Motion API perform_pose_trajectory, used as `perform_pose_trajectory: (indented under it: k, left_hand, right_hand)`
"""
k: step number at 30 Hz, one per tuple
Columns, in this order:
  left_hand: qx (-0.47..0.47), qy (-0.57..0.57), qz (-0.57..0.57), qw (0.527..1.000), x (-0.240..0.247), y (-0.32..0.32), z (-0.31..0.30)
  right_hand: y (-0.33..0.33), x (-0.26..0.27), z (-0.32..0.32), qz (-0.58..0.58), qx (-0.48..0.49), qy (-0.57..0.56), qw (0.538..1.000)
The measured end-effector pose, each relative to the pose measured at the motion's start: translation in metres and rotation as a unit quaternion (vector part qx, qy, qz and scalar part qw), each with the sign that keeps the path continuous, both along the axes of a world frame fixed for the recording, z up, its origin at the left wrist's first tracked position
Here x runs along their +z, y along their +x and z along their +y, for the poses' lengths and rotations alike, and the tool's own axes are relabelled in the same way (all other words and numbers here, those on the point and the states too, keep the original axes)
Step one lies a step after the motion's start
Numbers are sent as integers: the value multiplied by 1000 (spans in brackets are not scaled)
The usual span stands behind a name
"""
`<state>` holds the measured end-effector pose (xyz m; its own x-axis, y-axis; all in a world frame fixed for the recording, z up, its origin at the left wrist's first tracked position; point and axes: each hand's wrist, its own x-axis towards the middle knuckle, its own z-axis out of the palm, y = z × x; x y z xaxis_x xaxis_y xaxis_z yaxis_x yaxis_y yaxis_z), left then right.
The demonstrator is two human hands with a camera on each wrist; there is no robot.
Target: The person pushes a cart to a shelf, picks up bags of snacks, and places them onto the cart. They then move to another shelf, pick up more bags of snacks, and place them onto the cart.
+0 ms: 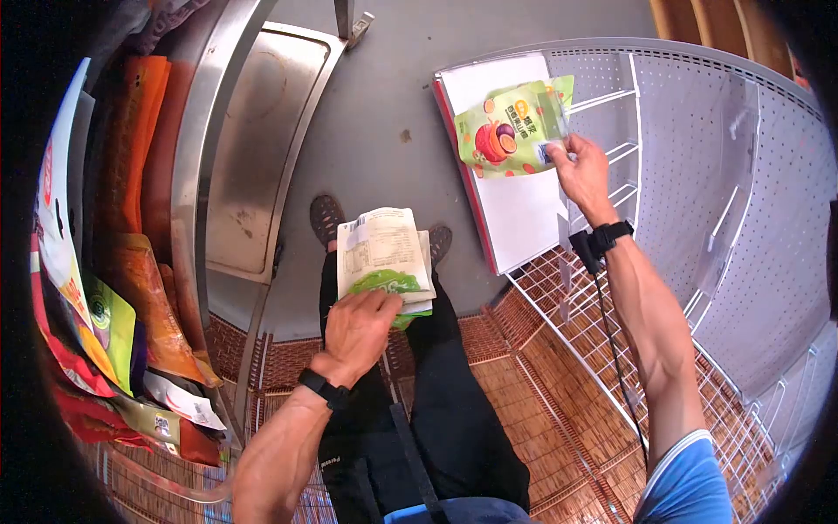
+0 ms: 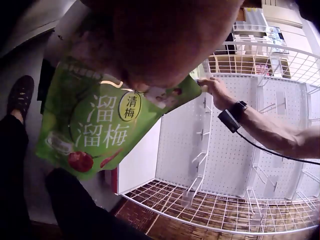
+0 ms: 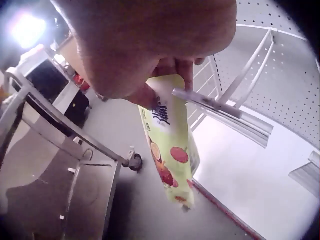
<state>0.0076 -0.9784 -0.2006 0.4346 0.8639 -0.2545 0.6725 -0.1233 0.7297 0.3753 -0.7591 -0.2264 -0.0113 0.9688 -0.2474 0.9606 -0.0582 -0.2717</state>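
Note:
My right hand [image 1: 583,175] pinches the top end of a light green snack pouch [image 1: 502,131] with fruit pictures, beside the hooks of the pegboard rack. In the right wrist view the pouch [image 3: 170,145] hangs by a clear plastic label holder [image 3: 225,112]. My left hand [image 1: 356,336] grips several pouches [image 1: 384,244] stacked together over my legs, a white printed back on top. The left wrist view shows the front of a green pouch [image 2: 95,125] under that hand, whose fingers are mostly hidden.
White wire hooks [image 1: 611,100] stick out from the pegboard [image 1: 742,218], above a wire basket shelf [image 1: 594,349]. A white panel with a red edge [image 1: 515,218] stands beside it. Colourful packages [image 1: 144,288] fill the left side, next to a metal cart [image 1: 271,148]. Woven matting [image 1: 541,419] lies below.

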Motion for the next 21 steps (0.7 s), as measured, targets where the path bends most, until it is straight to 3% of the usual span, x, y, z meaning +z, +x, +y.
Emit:
perform_pose_trajectory:
  k: [2,4,5,6,8,11,14,18,21]
  left_hand:
    - [2,-2,10,1000,4,0,4]
    - [5,2,11,1000,2,1,4]
    - [9,7,11,1000,1,2,4]
    - [8,8,10,1000,1,2,4]
    - [-1,-4,8,1000,2,2,3]
    - [-13,-12,19,1000,10,3,2]
    - [22,-13,18,1000,16,3,-7]
    - [-46,-56,87,994,41,-1,-14]
    - [-41,46,68,996,71,1,-24]
  right_hand:
    - [-4,10,-4,10,-14,4,1000]
    - [-5,20,-8,-22,54,-61,996]
    - [-10,14,-18,29,120,45,991]
    - [-13,14,-24,29,120,46,991]
    - [-34,23,-37,40,251,64,965]
    - [-58,32,-59,43,331,25,942]
    - [-76,50,-84,80,322,-20,943]
    - [-95,82,-128,149,332,12,931]
    - [-112,126,-160,162,408,-32,898]
